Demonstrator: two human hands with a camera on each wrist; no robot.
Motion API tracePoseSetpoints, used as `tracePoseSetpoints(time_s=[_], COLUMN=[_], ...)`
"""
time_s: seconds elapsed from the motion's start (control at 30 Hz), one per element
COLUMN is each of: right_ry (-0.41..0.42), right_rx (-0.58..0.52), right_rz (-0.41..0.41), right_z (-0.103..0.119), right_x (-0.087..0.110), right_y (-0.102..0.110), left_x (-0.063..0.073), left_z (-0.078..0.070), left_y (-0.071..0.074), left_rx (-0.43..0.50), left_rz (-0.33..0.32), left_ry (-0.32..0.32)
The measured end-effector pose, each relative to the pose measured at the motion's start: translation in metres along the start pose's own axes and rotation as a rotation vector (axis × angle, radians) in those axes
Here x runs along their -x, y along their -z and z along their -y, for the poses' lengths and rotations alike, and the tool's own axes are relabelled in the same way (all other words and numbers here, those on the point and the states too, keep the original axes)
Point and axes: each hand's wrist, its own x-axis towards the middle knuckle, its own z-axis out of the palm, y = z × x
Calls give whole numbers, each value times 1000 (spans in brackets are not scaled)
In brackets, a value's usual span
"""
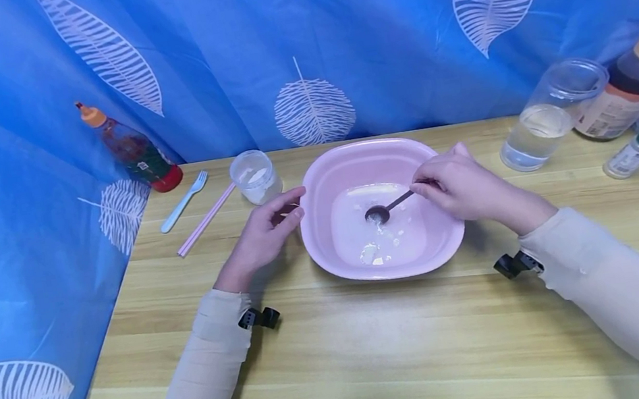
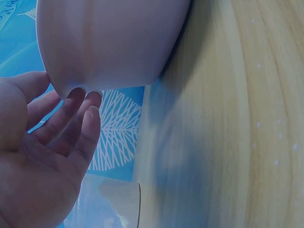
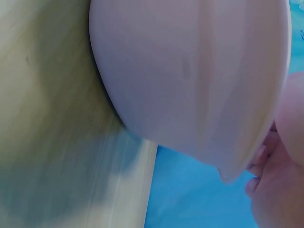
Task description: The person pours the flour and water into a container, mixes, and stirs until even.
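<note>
A pink basin [image 1: 390,268] stands on the table with a little clear liquid and white bits on its bottom. Over it, my right hand [image 1: 455,184] pinches the handle of a small dark spoon [image 1: 379,214], whose bowl hangs low inside the basin with something whitish in it. My left hand [image 1: 265,232] touches the basin's left side near the rim, fingers loosely extended, as the left wrist view shows along the outer wall [image 2: 109,42]. In the right wrist view the basin [image 3: 185,76] hides the spoon and most of the right hand's fingers [image 3: 259,161].
Left of the basin are a jar of white powder [image 1: 256,178], pink chopsticks [image 1: 206,221], a blue fork [image 1: 183,202] and a red sauce bottle [image 1: 138,153]. At right stand a cup of water [image 1: 544,123], a dark sauce bottle [image 1: 626,91] and a green-capped shaker [image 1: 638,151]. A blue curtain [image 1: 394,32] hangs behind.
</note>
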Motion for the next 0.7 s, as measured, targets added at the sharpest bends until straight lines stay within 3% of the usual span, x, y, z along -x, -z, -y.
tracePoseSetpoints(time_s=[0.17, 0.47, 0.7], right_ry=[34, 68, 186], right_rx=[-29, 9, 9], right_rz=[30, -21, -44], right_z=[9, 5, -5], right_x=[0, 3, 12], right_y=[-6, -3, 12], left_x=[0, -1, 0], left_z=[1, 4, 2], left_y=[0, 0, -1], left_rx=[-2, -1, -7], left_rz=[-1, -2, -2], left_ry=[-10, -12, -10])
